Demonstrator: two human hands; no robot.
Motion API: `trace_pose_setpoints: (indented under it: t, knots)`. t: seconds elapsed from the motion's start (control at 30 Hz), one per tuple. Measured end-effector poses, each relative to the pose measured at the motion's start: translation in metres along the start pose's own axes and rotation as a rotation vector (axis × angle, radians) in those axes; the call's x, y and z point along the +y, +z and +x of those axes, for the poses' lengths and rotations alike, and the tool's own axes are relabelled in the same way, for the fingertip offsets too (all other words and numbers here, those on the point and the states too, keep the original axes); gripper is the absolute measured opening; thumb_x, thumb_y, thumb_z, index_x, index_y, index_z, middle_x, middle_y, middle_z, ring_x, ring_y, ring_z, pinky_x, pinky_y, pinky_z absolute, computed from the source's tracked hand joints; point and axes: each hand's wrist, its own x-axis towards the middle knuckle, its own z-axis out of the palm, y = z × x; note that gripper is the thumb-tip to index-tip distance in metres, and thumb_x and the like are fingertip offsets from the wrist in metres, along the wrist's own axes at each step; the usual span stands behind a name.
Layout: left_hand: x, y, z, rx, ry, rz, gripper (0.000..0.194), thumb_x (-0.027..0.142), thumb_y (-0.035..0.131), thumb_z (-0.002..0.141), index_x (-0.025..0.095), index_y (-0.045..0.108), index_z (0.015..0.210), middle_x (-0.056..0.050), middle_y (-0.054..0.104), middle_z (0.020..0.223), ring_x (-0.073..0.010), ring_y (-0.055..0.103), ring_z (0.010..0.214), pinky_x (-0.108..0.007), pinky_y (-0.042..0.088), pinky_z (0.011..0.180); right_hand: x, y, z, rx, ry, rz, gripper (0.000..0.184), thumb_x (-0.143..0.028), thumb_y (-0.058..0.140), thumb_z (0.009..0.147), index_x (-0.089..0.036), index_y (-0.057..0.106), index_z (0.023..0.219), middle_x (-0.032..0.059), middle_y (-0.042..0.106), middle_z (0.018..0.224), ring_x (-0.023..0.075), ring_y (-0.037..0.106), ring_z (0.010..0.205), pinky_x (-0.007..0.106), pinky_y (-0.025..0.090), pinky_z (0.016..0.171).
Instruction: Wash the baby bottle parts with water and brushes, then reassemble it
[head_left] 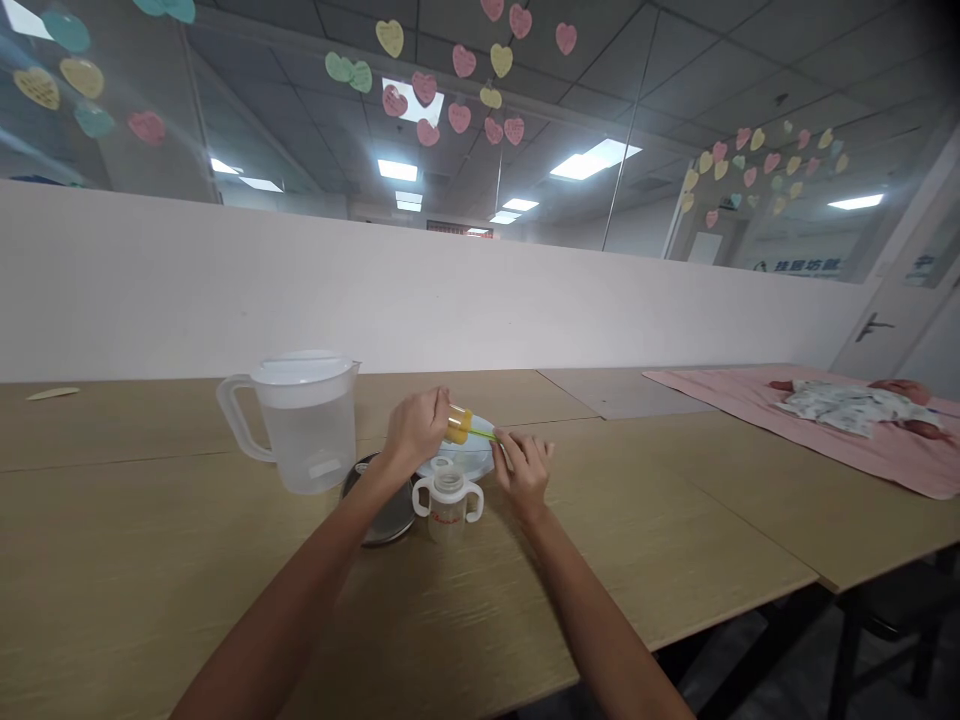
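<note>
My left hand (415,428) is closed round a small yellow and orange bottle part (458,424). A thin yellow-green stem (484,434) runs from that part to my right hand (523,467), whose fingers pinch its other end. Both hands hover just above an open baby bottle with two white handles (448,506), which stands upright on the wooden table (187,560). Behind the hands lies a pale plate (469,459). A round metal lid (390,520) lies flat to the left of the bottle.
A clear plastic jug (300,422) holding water stands at the left of the hands. A baby doll (855,404) lies on a pink cloth (885,455) at the far right. A white partition wall (450,290) runs along the table's back edge.
</note>
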Motion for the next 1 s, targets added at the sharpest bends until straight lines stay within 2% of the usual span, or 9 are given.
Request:
trace_pose_setpoints:
  t: [0.17,0.27,0.37,0.47,0.63,0.8,1.0]
  knots:
    - [0.0013,-0.0040,-0.0003,0.039,0.047,-0.080,0.048,0.033,0.021,0.091,0.016,0.062,0.073,-0.007,0.069,0.072,-0.0170,0.062,0.065,-0.024,0.041,0.058,0.0032,-0.0002,-0.0030,-0.017,-0.098,0.028,0.022,-0.027,0.048,0.087,-0.020,0.066,0.097,0.0045,0.063,0.075,0.0113,0.051,0.067,0.026,0.030,0.065]
    - [0.0014,-0.0054,-0.0009,0.056,0.062,-0.130,0.048,0.034,0.021,0.091,0.016,0.062,0.073,-0.006,0.069,0.073,-0.0159,0.062,0.064,-0.023,0.041,0.057,0.0020,-0.0005,-0.0046,-0.054,-0.131,0.020,0.025,-0.026,0.044,0.089,-0.018,0.066,0.099,0.0041,0.062,0.069,0.0101,0.050,0.061,0.024,0.031,0.061]
    - [0.0015,-0.0057,-0.0018,0.056,0.071,-0.146,0.048,0.035,0.022,0.091,0.016,0.061,0.071,-0.006,0.068,0.070,-0.0149,0.061,0.061,-0.022,0.040,0.054,0.0011,-0.0010,-0.0041,-0.029,-0.142,0.042,0.025,-0.025,0.044,0.090,-0.017,0.067,0.096,0.0024,0.060,0.062,0.0089,0.048,0.054,0.023,0.030,0.057]
    - [0.0016,-0.0056,-0.0022,0.052,0.068,-0.132,0.046,0.035,0.023,0.090,0.016,0.060,0.070,-0.005,0.067,0.067,-0.0146,0.060,0.058,-0.022,0.038,0.052,0.0013,-0.0016,-0.0023,0.017,-0.162,0.079,0.021,-0.023,0.047,0.088,-0.016,0.066,0.092,0.0012,0.059,0.059,0.0084,0.047,0.052,0.023,0.030,0.055]
    - [0.0019,-0.0065,-0.0016,0.023,0.053,-0.045,0.044,0.035,0.024,0.090,0.017,0.059,0.069,-0.004,0.067,0.065,-0.0149,0.058,0.058,-0.022,0.033,0.051,0.0021,-0.0009,-0.0018,0.002,-0.164,0.084,0.021,-0.023,0.046,0.088,-0.016,0.066,0.090,0.0016,0.060,0.061,0.0085,0.049,0.053,0.023,0.031,0.055]
    - [0.0030,-0.0078,-0.0023,0.048,0.081,0.079,0.036,0.038,0.033,0.087,0.019,0.059,0.073,-0.002,0.067,0.069,-0.0162,0.057,0.061,-0.023,0.028,0.051,0.0027,0.0008,-0.0027,0.010,-0.165,0.098,0.019,-0.022,0.048,0.088,-0.015,0.066,0.089,0.0016,0.061,0.061,0.0089,0.050,0.053,0.023,0.031,0.055]
    - [0.0041,-0.0077,-0.0046,0.044,0.100,0.005,0.036,0.039,0.035,0.084,0.018,0.058,0.067,-0.003,0.064,0.064,-0.0147,0.055,0.058,-0.023,0.029,0.051,0.0007,-0.0008,-0.0017,0.021,-0.165,0.117,0.019,-0.021,0.048,0.088,-0.015,0.066,0.088,0.0017,0.062,0.063,0.0091,0.051,0.054,0.023,0.032,0.055]
